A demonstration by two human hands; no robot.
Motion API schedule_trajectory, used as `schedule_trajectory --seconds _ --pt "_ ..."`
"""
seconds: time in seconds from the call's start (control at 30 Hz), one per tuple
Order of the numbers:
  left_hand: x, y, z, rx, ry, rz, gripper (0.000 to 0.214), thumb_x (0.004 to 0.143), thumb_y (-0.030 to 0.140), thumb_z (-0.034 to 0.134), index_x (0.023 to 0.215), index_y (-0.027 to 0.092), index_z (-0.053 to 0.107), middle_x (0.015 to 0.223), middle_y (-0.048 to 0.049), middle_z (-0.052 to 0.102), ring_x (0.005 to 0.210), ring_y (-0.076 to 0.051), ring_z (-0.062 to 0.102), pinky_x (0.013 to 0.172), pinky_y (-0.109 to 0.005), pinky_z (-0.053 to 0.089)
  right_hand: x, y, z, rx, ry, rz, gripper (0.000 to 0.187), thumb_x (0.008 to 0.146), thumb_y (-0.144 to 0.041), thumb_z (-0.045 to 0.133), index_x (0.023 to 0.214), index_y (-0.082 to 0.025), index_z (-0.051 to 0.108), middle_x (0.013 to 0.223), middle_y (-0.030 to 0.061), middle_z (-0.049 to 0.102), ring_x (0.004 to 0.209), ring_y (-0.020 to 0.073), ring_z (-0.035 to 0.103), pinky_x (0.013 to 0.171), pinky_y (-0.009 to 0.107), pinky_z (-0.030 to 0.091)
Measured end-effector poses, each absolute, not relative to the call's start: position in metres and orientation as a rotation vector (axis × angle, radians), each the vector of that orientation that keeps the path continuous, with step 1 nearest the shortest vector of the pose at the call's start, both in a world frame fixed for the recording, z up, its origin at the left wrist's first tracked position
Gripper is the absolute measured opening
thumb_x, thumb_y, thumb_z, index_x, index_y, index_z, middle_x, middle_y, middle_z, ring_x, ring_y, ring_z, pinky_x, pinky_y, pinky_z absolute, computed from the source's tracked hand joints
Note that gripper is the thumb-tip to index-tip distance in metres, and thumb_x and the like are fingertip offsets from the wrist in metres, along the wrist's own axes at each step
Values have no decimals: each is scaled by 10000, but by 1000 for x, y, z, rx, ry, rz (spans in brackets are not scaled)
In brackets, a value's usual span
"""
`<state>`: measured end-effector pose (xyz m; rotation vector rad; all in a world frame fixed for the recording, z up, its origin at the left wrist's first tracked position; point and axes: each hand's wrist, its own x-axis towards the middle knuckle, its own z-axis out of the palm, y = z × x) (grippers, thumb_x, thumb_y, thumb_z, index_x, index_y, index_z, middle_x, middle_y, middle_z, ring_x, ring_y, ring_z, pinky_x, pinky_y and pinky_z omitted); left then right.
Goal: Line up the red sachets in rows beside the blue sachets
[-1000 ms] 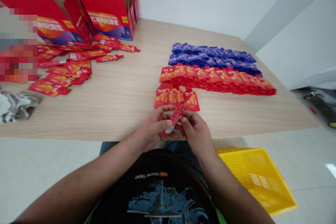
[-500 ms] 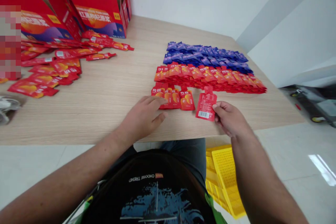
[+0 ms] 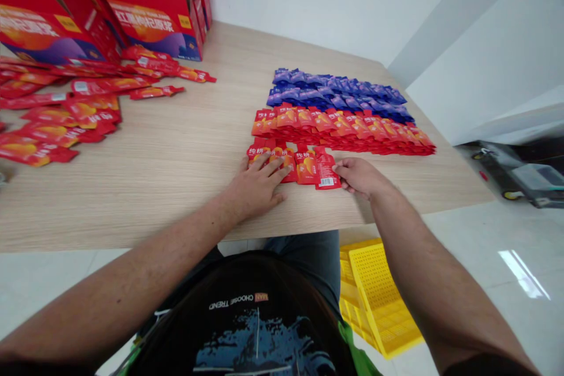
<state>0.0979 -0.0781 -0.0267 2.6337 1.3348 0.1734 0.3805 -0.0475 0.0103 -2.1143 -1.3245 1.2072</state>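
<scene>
Moved in from the right, a red pouch (image 3: 326, 169) lay snug against the short front row of pouches (image 3: 282, 163) on the wooden table (image 3: 154, 188), barcode toward the near edge. Left hand (image 3: 255, 185) lay open, fingers spread, steadying that row; right hand (image 3: 359, 177) touched the pouch's edge, grip unclear.

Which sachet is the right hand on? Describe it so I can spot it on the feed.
On the wooden table, go to the long red rows of sachets. Just below them is a short row; the end sachet at its right touches the right hand and alone shows its back, with a white barcode.
</scene>
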Motion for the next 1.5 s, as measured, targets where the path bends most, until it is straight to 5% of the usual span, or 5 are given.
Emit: schedule_trajectory --seconds 0.17,0.47,0.9,1.13,1.5 --pt "98 -80 -28 2643 1343 197 650 1047 481 557 1651 265 455 1742 -129 422 1611 -451 315 1249 -792 258 393 -50 18 -2166 -1436 1068 174 982 -220 618 810 -200 639 463 -61 509 392 99 423 424 214 303" --pt "97 -79 -31 2617 1322 263 641 1034 471 569 1639 275 481 1734 -135 433 1608 -463 317 1253 -807 226 406 -82 54 -2388 -2018 -270 170 921 -339 672 842 -207 744 787 136 758 747 286 702 639 351 415" --pt "97 -80 -30 2622 1333 272 650 1020 467 600 1632 274 492 1726 -132 446 1603 -450 334 1263 -790 247 374 -86 1 -2044 -2032 39 227 992 -311 600 1096 -177 751 1033 138 787 949 287 716 849 373 533" --pt "99 -80 -31 2607 1337 288 658 1015 467 613 1630 262 499 1724 -146 446 1599 -476 327 1250 -820 230 344 -94 -9 -1598 -2412 -93 458 1012 -339 634 1433 -170 699 1504 194 624 1379 363 552 1194 533 432" --pt "98 -80 -33 2624 1326 282 674 1019 483 602 1647 280 467 1736 -118 435 1615 -453 305 1270 -797 220 331 -81 -16 -1625 -2577 -18 457 1036 -341 591 1437 -154 705 1529 173 627 1372 368 549 1189 528 441"
